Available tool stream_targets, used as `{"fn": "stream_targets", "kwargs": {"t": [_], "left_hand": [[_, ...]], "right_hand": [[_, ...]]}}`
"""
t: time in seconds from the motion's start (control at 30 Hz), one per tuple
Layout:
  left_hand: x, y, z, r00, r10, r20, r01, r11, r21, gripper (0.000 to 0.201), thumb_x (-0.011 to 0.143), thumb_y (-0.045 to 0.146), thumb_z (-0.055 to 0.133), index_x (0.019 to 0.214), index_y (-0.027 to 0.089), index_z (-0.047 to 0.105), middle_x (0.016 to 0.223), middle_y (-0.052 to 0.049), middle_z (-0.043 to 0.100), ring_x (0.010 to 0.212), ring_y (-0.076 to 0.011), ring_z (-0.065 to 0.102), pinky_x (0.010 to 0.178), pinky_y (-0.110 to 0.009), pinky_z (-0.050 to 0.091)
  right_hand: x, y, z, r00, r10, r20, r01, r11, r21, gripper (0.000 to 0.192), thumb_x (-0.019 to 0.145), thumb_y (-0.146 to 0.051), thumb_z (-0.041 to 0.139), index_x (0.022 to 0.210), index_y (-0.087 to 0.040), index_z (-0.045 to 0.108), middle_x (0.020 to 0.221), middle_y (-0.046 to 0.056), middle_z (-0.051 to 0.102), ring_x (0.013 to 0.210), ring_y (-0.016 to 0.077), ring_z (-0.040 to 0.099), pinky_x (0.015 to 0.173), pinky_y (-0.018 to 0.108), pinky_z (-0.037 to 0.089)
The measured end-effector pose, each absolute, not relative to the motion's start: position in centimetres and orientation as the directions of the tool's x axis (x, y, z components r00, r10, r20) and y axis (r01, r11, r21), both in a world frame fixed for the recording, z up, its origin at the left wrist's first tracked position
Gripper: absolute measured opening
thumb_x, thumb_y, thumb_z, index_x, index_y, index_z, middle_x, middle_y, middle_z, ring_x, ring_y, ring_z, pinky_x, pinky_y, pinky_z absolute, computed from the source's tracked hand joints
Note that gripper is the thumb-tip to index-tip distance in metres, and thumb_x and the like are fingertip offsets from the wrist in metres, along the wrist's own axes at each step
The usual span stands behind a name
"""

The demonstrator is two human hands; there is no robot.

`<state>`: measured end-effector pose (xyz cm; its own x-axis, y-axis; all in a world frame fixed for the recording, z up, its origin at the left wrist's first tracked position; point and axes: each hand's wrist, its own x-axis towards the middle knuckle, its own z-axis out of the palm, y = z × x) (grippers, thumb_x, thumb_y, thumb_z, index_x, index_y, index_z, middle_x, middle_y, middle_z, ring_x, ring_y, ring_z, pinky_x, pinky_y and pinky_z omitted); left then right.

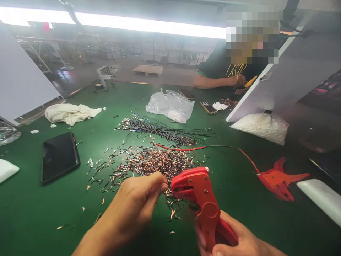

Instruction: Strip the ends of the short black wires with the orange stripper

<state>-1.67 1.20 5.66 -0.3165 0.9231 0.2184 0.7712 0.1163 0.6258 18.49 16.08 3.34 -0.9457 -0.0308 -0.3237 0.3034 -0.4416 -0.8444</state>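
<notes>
over the green table [32,220], my right hand [237,243] is wrapped round the handles of a red wire stripper [209,202]. its long axis runs up and away from my palm, and its head turns left, pointing at my left hand [135,199] just beside it, thumb and forefinger pinched together (on what, i cannot tell). beyond lies a crumpled clear bag [170,106], contents unclear; a plump bag [262,128] at right holds whitish stuff.

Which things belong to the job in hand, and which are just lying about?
Seemingly the job's:
red wire stripper, in right hand
black wire bundle
wire scraps

Apparently lying about:
phone at left
white cloth
plastic bag
second red tool, unheld
</notes>
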Motion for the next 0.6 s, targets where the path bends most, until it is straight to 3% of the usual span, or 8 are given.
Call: {"fn": "stream_targets", "kwargs": {"t": [0.17,0.37,0.6], "left_hand": [[-1.7,1.3,5.6,-0.347,0.913,0.215,0.765,0.143,0.628,0.026,0.098,0.019,0.042,0.076,0.018,0.057,0.059,0.007,0.048,0.050,-0.0069,0.041,0.049,-0.018,0.030],[-1.6,1.3,5.1,-0.380,0.905,0.192,0.745,0.177,0.643,0.024,0.097,0.019,0.043,0.076,0.018,0.055,0.058,0.009,0.043,0.050,-0.0069,0.038,0.050,-0.018,0.028],[-1.5,1.5,5.3,-0.395,0.912,0.109,0.688,0.215,0.693,0.029,0.099,0.025,0.041,0.073,0.019,0.053,0.058,0.009,0.037,0.052,-0.0074,0.034,0.050,-0.019,0.027]], "right_hand": [[18.9,16.2,2.8,-0.942,-0.033,-0.333,0.317,-0.411,-0.855,0.049,0.073,-0.058,0.077,0.081,-0.017,0.053,0.070,-0.002,0.046,0.060,0.0091,0.034,0.055,0.024,0.027],[19.0,16.2,0.7,-0.962,-0.088,-0.257,0.268,-0.453,-0.850,0.052,0.076,-0.065,0.073,0.082,-0.018,0.049,0.064,-0.005,0.044,0.053,0.0067,0.033,0.051,0.022,0.028],[19.2,15.8,1.1,-0.963,-0.083,-0.257,0.262,-0.517,-0.814,0.050,0.081,-0.062,0.071,0.082,-0.017,0.050,0.065,-0.004,0.043,0.055,0.0070,0.034,0.050,0.021,0.026]]}}
